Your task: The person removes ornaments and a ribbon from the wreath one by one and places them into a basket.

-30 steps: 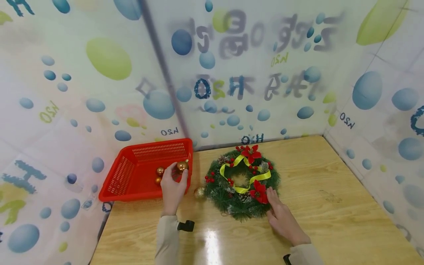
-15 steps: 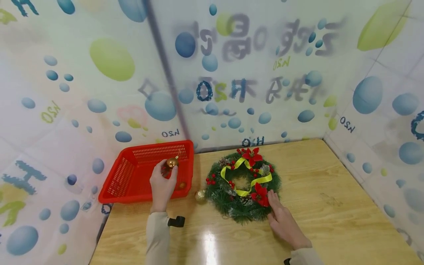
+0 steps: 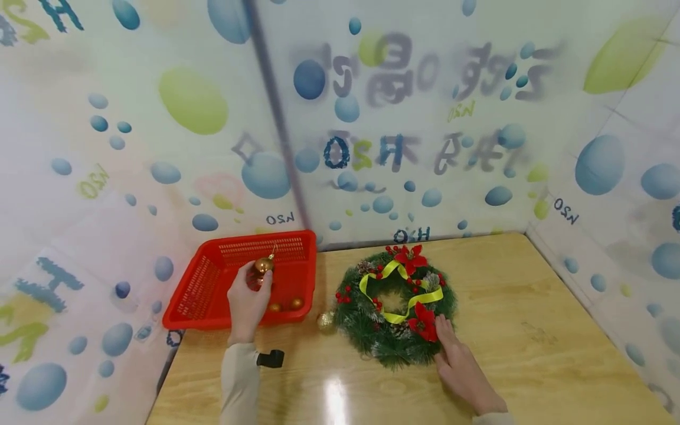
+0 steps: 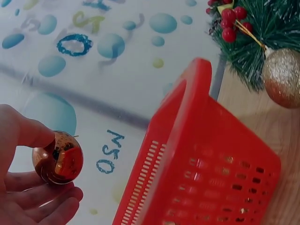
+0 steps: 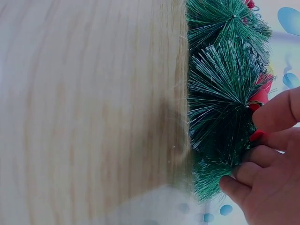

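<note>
My left hand [image 3: 249, 304] pinches a shiny gold Christmas ball [image 3: 263, 265] between thumb and fingers, over the red basket [image 3: 212, 321]. A hanging loop stands up from the ball's cap. In the left wrist view the gold ball [image 4: 58, 158] sits at the fingertips, with other fingers curved below it. The green wreath [image 3: 366, 339], with red flowers, berries, pine cones and a yellow ribbon, lies on the table. Against its lower right edge rests my right hand [image 3: 467, 375], fingers extended beside a red poinsettia [image 3: 423, 322]. In the right wrist view, those fingers touch the green needles [image 5: 220, 101].
A glittery gold ball [image 3: 326, 321] lies at the wreath's left edge, close to the basket. Inside the basket, small gold balls [image 3: 296, 303] lie near the front wall. The wooden table [image 3: 531, 354] meets patterned walls [image 3: 451, 177] at the back and sides.
My left hand has moved left across the basket with the gold ball, uncovering balls near its front right corner. The right hand stays at the wreath. The head view has shifted slightly.
</note>
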A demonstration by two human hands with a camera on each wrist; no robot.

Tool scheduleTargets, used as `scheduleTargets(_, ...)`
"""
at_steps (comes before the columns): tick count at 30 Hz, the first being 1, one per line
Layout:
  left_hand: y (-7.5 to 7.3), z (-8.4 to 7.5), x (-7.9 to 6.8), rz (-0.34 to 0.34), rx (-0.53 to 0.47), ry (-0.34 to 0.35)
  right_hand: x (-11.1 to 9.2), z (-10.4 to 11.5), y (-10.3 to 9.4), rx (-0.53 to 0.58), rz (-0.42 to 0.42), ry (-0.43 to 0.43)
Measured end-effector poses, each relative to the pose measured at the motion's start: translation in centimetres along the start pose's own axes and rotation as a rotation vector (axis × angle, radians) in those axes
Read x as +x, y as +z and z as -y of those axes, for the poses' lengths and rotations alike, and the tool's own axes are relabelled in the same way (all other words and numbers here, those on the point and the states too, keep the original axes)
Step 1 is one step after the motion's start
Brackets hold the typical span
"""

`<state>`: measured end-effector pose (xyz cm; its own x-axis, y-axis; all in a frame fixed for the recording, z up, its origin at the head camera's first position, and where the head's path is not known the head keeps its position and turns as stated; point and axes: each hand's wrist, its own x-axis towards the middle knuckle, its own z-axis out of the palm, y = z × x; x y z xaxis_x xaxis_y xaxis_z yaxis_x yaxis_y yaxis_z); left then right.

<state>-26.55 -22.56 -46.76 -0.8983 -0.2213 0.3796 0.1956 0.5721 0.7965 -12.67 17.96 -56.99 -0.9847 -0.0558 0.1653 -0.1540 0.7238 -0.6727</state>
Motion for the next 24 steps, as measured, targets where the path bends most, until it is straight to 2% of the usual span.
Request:
scheduleTargets(9,-0.7,1.9,0.2,0.002,0.026,-0.036,0.0,0.0,-0.3,0.036,0.027,0.030)
scheduleTargets(16,-0.9,2.6,0.3,0.005,0.076,-0.057,0.1,0.0,-0.2,0.039,-0.003,0.012)
scheduleTargets(24,-1.5,3.6,0.8,0.007,0.090,-0.083,0.0,0.0,-0.1,0.038,0.020,0.043)
